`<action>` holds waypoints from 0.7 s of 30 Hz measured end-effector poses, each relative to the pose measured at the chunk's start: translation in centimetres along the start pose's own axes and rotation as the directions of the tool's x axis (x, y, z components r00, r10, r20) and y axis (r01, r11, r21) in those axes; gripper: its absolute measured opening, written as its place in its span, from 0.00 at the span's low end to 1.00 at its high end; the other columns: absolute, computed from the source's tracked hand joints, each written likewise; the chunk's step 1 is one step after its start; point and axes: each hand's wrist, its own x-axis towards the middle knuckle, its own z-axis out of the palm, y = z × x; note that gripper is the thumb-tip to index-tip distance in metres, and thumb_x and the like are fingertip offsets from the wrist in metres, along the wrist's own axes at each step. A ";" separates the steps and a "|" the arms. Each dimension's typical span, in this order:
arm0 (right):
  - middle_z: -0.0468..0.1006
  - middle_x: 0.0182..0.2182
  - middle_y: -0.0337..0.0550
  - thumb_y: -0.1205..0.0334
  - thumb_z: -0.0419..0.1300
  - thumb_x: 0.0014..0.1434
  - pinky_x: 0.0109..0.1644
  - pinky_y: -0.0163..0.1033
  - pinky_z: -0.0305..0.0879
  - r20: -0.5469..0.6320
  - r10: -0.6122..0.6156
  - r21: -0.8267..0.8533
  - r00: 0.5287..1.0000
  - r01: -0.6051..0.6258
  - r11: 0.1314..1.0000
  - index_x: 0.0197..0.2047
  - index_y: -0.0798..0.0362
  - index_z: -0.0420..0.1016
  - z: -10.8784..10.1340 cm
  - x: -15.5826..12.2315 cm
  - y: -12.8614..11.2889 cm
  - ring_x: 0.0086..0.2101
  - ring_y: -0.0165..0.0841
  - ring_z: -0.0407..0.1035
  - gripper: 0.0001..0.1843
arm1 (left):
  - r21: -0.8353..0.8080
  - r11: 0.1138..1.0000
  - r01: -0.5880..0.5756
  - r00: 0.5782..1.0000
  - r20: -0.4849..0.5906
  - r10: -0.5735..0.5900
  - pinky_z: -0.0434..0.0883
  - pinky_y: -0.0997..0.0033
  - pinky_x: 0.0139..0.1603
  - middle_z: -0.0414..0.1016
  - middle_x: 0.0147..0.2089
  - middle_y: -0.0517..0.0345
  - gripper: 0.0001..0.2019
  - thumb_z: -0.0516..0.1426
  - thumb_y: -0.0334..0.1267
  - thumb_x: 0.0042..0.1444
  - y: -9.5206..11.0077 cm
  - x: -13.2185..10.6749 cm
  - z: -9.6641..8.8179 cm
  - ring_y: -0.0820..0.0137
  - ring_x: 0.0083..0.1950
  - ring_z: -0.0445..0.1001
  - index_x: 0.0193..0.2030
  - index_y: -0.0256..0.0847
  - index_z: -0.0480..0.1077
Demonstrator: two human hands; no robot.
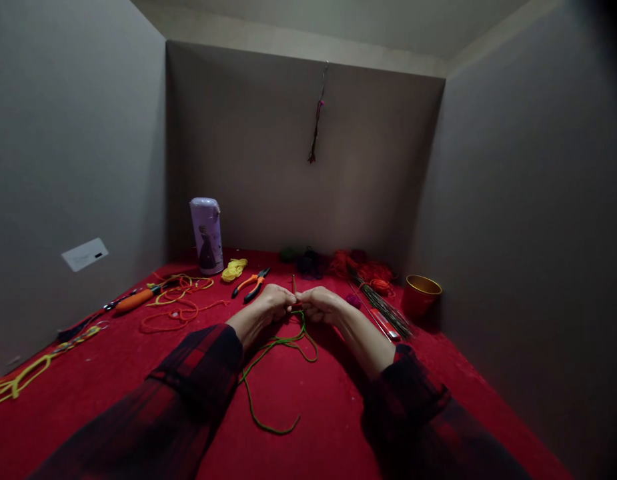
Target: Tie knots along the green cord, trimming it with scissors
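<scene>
My left hand [276, 301] and my right hand [322, 305] meet over the middle of the red cloth, fingertips almost touching. Both are closed in a pinch on a green cord [304, 327]. Loops of that cord hang below the fingers and spread over the cloth, with one loose end curling towards me. A short, thin brownish stick [293, 283] stands up between the fingertips; which hand grips it I cannot tell. Combination pliers [253, 285] with orange and black handles lie just left of my left hand.
Left: a lilac printed container [207, 237], a yellow cord bundle [234, 269], loose orange cord [181, 320], an orange-handled tool [134, 302]. Right: a bundle of thin sticks [385, 307], red yarn [381, 275], a red cup [419, 297]. Grey panels [303, 167] enclose the cloth; a braided cord [316, 130] hangs behind.
</scene>
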 end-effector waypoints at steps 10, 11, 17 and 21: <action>0.53 0.11 0.29 0.64 0.59 0.52 0.16 0.31 0.36 -0.259 -0.028 -0.167 0.966 -0.017 0.986 0.20 0.56 0.62 0.6 -0.2 0.5 0.13 0.19 0.41 0.13 | 0.304 0.952 -0.037 0.988 -0.132 0.081 0.54 0.77 0.16 0.65 0.14 0.63 0.08 0.55 0.26 0.50 1.0 0.0 -0.7 0.78 0.13 0.58 0.22 0.35 0.68; 0.53 0.11 0.29 0.62 0.60 0.52 0.16 0.31 0.36 -0.250 -0.030 -0.177 0.968 -0.015 0.984 0.20 0.56 0.62 0.5 -0.1 0.5 0.13 0.19 0.42 0.13 | 0.335 0.941 -0.043 0.987 -0.133 0.093 0.55 0.78 0.17 0.65 0.14 0.63 0.07 0.56 0.26 0.49 1.3 -0.2 -0.8 0.78 0.14 0.59 0.21 0.35 0.68; 0.52 0.13 0.28 0.63 0.62 0.48 0.17 0.31 0.37 -0.117 -0.019 -0.083 0.993 0.009 0.997 0.21 0.54 0.60 -0.1 0.5 0.8 0.14 0.19 0.42 0.13 | 0.428 0.898 -0.105 0.992 -0.020 0.125 0.55 0.78 0.19 0.65 0.14 0.64 0.04 0.58 0.24 0.44 2.7 -1.9 -0.3 0.80 0.15 0.56 0.23 0.32 0.73; 0.52 0.13 0.29 0.67 0.59 0.48 0.17 0.30 0.39 -0.121 -0.020 -0.017 0.992 0.018 1.000 0.20 0.54 0.59 -0.3 0.4 0.8 0.15 0.20 0.43 0.11 | 0.462 0.873 -0.156 0.988 0.088 0.130 0.53 0.78 0.18 0.66 0.15 0.63 0.03 0.58 0.25 0.44 2.5 -2.2 -0.4 0.79 0.15 0.57 0.24 0.33 0.74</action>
